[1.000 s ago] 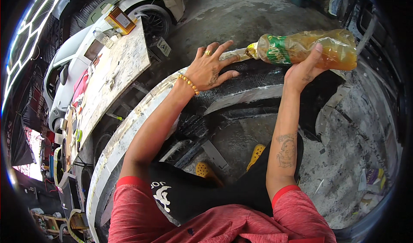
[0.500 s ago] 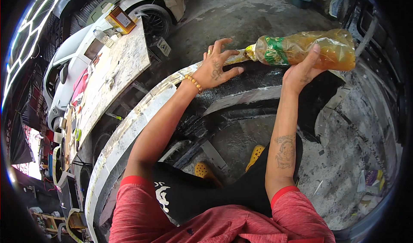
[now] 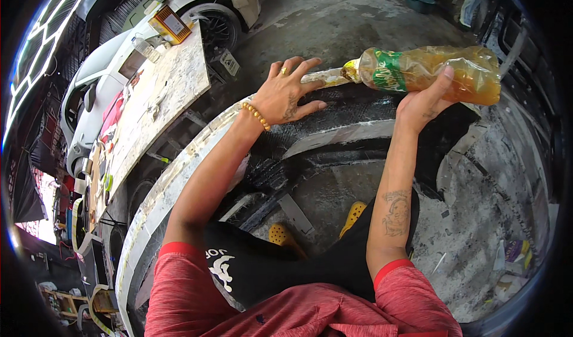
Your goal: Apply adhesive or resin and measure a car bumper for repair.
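Observation:
My right hand [image 3: 427, 101] grips a clear plastic bottle [image 3: 453, 68] with a green label, partly filled with amber liquid. It lies nearly level, its yellow-smeared neck pointing left just above the edge of a long curved panel [image 3: 197, 152], perhaps a car bumper. On that panel, left of the bottle's neck, my left hand [image 3: 289, 92] rests palm down with its fingers spread and nothing held. It wears a beaded bracelet and a ring. Below the edge, the panel's inner side is dark and rough with pale strips.
To the left stands a stained work table [image 3: 167, 77] with a yellow-and-brown tin [image 3: 170, 25] and a clear bottle [image 3: 145, 49]. A grey car [image 3: 101, 80] is behind it. A teal basin [image 3: 416, 0] sits on the far floor. Scraps [image 3: 516, 250] lie at lower right.
My left hand has slid a little left along the panel, away from the bottle's neck. The bottle in my right hand has shifted slightly right and down.

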### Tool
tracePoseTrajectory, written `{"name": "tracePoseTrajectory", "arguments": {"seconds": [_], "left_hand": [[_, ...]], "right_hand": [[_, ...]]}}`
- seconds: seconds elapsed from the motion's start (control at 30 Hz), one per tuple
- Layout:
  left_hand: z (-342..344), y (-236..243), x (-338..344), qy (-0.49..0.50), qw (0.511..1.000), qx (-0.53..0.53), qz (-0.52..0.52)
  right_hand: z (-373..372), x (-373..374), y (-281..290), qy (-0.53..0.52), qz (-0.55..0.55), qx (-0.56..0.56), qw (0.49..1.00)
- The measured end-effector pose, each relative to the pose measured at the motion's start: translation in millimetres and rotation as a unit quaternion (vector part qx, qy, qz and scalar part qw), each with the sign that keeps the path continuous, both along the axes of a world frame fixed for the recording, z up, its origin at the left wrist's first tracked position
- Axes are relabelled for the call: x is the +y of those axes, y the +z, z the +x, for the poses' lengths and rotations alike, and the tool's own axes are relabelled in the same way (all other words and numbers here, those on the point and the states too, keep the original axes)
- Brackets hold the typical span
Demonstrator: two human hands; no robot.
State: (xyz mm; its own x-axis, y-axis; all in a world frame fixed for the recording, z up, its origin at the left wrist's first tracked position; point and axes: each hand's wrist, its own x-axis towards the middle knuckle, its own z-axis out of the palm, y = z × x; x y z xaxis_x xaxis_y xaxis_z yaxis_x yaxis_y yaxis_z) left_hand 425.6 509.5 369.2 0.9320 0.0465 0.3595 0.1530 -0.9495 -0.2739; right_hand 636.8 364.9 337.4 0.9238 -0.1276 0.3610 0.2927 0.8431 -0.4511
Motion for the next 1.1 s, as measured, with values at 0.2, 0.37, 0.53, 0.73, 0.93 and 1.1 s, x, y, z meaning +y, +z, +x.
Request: {"name": "tracePoseTrajectory", "arguments": {"seconds": [0.2, 0.37, 0.53, 0.73, 0.93, 1.1], "left_hand": [[-13.8, 7.0, 2.9, 0.016, 0.999, 0.019, 0.039], [-7.7, 1.3, 0.6, 0.024, 0.998, -0.041, -0.047], [11.1, -14.5, 9.0, 0.010, 0.970, -0.080, -0.231], [24.4, -21.8, 28.7, -0.009, 0.926, -0.036, -0.376], [11.6, -10.9, 31.7, -0.047, 0.786, -0.076, -0.611], [-11.3, 7.6, 34.3, -0.001, 0.834, -0.061, -0.548]], "right_hand": [[6.1, -4.8, 1.8, 0.014, 0.028, 0.035, 0.999], [2.8, -1.1, 0.7, 0.015, 0.019, 0.029, 0.999], [3.4, 3.8, -3.6, 0.016, 0.012, 0.014, 1.000], [-6.3, 6.3, -2.0, 0.054, 0.035, 0.009, 0.998], [1.0, 6.1, -5.7, -0.010, -0.026, -0.025, 0.999], [2.7, 2.7, -1.8, -0.008, 0.005, 0.005, 1.000]]}}
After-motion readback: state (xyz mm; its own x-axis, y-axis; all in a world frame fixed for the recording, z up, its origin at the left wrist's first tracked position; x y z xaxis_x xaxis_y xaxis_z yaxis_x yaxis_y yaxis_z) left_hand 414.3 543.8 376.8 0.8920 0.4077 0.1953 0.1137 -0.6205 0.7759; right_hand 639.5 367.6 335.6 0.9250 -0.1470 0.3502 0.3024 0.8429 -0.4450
